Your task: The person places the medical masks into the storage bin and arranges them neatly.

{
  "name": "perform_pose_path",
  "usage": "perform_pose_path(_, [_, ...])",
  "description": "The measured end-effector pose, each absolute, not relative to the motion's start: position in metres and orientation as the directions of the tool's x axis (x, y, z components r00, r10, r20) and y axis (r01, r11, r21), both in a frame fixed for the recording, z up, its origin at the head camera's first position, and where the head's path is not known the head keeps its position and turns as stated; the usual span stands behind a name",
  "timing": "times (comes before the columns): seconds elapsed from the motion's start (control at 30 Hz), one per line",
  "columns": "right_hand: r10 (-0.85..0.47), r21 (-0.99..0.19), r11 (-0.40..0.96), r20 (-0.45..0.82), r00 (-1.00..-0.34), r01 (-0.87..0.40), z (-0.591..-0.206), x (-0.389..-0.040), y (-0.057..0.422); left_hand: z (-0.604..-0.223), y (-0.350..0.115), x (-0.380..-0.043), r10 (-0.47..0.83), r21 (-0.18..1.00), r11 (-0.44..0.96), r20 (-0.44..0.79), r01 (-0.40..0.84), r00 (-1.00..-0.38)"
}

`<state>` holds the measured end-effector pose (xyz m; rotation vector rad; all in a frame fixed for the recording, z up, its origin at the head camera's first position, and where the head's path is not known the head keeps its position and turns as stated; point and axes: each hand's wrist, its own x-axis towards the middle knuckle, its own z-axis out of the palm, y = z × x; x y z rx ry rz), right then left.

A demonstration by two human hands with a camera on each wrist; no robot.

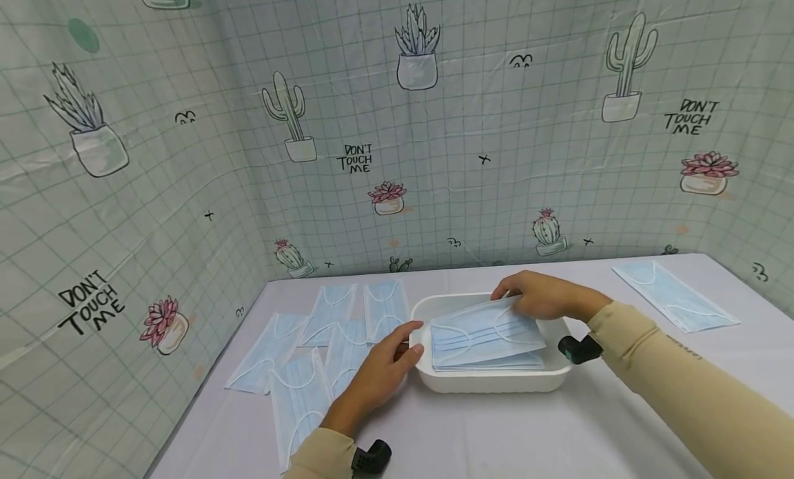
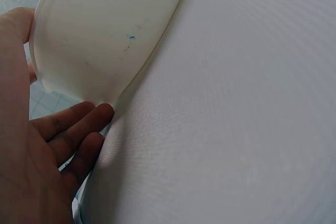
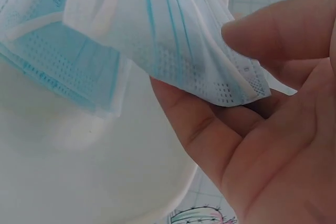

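Note:
A white plastic tray [image 1: 490, 383] stands on the table with light blue face masks stacked inside. My left hand [image 1: 386, 369] grips the tray's left end, thumb at the rim and other fingers against the outer wall [image 2: 105, 40]. Over the tray's far right side, my right hand [image 1: 544, 296] pinches one end of a face mask [image 3: 173, 40] between thumb and fingers. That end is lifted, while the mask's left part lies over the stack [image 3: 63, 66]. White ear loops show on the held mask in the head view.
Several loose masks [image 1: 302, 389] lie partly overlapping on the table left of the tray. Another single mask [image 1: 675, 296] lies at the back right. A cactus-print curtain [image 1: 484, 189] hangs behind the white-covered table [image 1: 471, 437] and along its sides.

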<state>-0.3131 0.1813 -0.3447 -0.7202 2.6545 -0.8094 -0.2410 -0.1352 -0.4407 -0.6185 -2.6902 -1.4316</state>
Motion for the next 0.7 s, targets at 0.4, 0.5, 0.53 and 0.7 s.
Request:
perform_pose_path(0.4, [-0.554,-0.622,0.706,-0.188,-0.811,-0.338,-0.3438,-0.3128,0.1801,-0.441,-0.1349,-0.2401,0.326,0.788,0.503,0.208,0.355,-0.922])
perform_pose_path(0.5, [-0.554,-0.621,0.705,-0.182,-0.812,-0.342,-0.3445,-0.3116,0.1787,-0.4408,-0.1345,-0.2397,0.327,0.79,0.5,0.207,0.355,-0.922])
perform_pose_path(0.53, [-0.554,-0.62,0.705,-0.179,-0.813,-0.343,-0.3447,-0.3116,0.1782,-0.4407,-0.1344,-0.2397,0.327,0.79,0.5,0.207,0.355,-0.922])
perform_pose_path(0.7, [-0.555,-0.611,0.708,-0.172,-0.814,-0.354,-0.3449,-0.312,0.1797,-0.4395,-0.134,-0.24,0.328,0.788,0.502,0.209,0.357,-0.921])
